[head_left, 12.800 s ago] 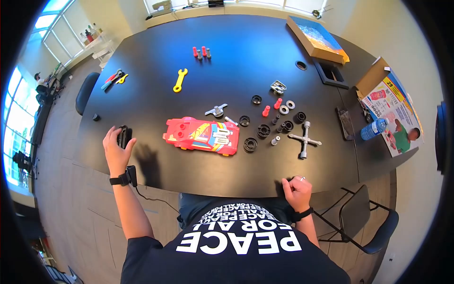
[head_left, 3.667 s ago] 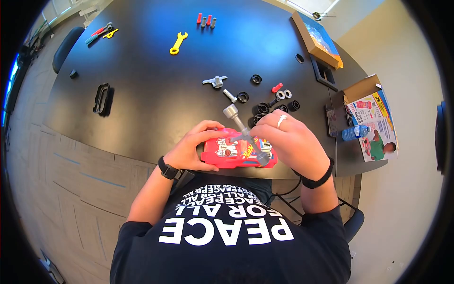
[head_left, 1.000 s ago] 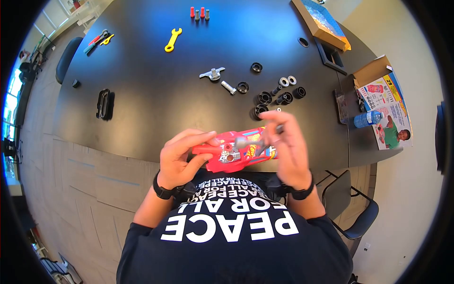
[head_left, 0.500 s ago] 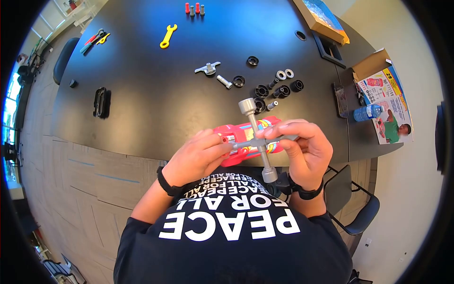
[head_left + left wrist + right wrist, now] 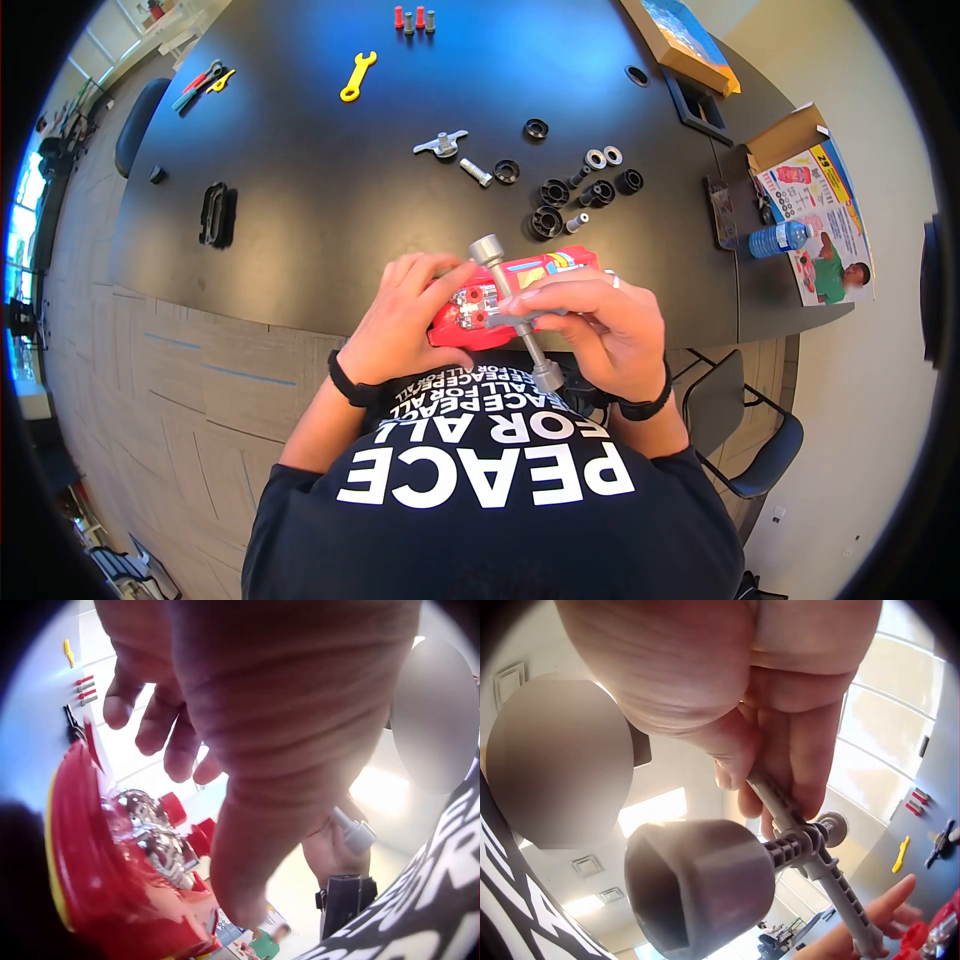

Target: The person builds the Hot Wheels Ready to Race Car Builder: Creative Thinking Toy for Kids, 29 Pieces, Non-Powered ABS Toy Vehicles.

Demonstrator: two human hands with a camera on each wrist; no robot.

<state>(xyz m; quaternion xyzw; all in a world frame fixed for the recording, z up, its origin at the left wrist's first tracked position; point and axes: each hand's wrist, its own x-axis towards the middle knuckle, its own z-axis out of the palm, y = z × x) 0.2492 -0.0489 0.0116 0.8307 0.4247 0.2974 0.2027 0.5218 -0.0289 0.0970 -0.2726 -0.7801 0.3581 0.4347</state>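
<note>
A red toy car [image 5: 480, 338] is at the table's near edge, in front of the shirt. My left hand [image 5: 392, 315] holds its left end, fingers along the far side and thumb on the near side. Two red bolts [image 5: 173, 808] stand up from the silver engine piece [image 5: 154, 844]. My right hand [image 5: 615, 335] pinches one arm of a grey toy four-way lug wrench [image 5: 795, 836] between thumb and fingers. The wrench tilts over the car, its opposite arm pointing at the bolts. A large socket end [image 5: 701, 885] faces the right wrist camera.
Beyond the car lie several black wheels [image 5: 546, 222], silver rings [image 5: 596, 159], a grey bolt [image 5: 476, 173] and a grey winged part [image 5: 440, 145]. A black frame [image 5: 213, 215] lies left, a yellow wrench [image 5: 358, 77] farther back. A water bottle [image 5: 780, 239] and printed box [image 5: 815, 215] are right.
Over twelve seconds, car and wrench were picked up and two loose red bolts left the table. In the last half second, the left hand moved from the wrench tip to the car; the wrench shifted left.
</note>
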